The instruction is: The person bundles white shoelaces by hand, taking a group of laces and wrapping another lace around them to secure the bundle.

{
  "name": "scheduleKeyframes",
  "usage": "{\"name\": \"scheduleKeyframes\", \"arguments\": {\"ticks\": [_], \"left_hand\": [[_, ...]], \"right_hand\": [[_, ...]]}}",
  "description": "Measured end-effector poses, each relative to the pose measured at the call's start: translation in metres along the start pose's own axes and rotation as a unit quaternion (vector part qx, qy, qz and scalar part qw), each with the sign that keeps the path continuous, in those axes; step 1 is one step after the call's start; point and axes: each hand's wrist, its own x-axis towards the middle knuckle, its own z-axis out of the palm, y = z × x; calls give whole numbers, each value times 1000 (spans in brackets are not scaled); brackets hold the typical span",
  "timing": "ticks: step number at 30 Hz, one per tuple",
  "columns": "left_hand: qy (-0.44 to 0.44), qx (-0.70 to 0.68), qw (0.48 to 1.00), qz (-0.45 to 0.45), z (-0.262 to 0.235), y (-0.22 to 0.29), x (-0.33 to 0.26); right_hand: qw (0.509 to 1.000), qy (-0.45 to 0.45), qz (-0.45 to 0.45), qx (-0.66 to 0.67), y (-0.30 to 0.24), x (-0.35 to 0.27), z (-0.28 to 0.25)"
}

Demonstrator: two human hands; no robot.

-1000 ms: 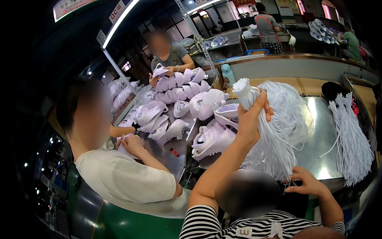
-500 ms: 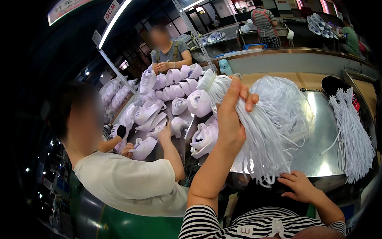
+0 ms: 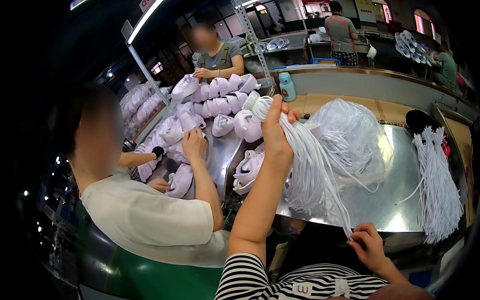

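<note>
My left hand [image 3: 275, 131] is raised above the steel table [image 3: 395, 200] and grips the top of a thick bundle of white shoelaces [image 3: 312, 170] that hangs down from it. My right hand [image 3: 369, 245] is low, near my striped shirt, pinching the end of one lace from that bundle. A large heap of loose white laces [image 3: 350, 135] lies on the table behind the bundle. A pale lilac shoe [image 3: 248, 170] lies just left of my raised forearm.
A second bundle of white laces [image 3: 439, 185] lies at the table's right. A person in a white shirt [image 3: 150, 220] sits close on my left, hands on lilac shoes [image 3: 180, 180]. Several more shoes [image 3: 220, 95] fill the table beyond; another person stands behind them. A light blue bottle [image 3: 287, 87] stands on the ledge.
My left hand has carried the lace bundle leftward and slightly higher. My right hand has risen and closed on a lace end. The person on my left has reached an arm up to the shoes.
</note>
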Motion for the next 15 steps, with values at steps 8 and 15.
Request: {"name": "scheduleKeyframes", "arguments": {"ticks": [8, 15], "left_hand": [[26, -1, 1000, 15, -12, -11, 14], [59, -4, 998, -1, -31, -10, 17]], "right_hand": [[999, -4, 0, 45, 12, 6, 6], [998, -43, -33, 37, -6, 16, 4]]}}
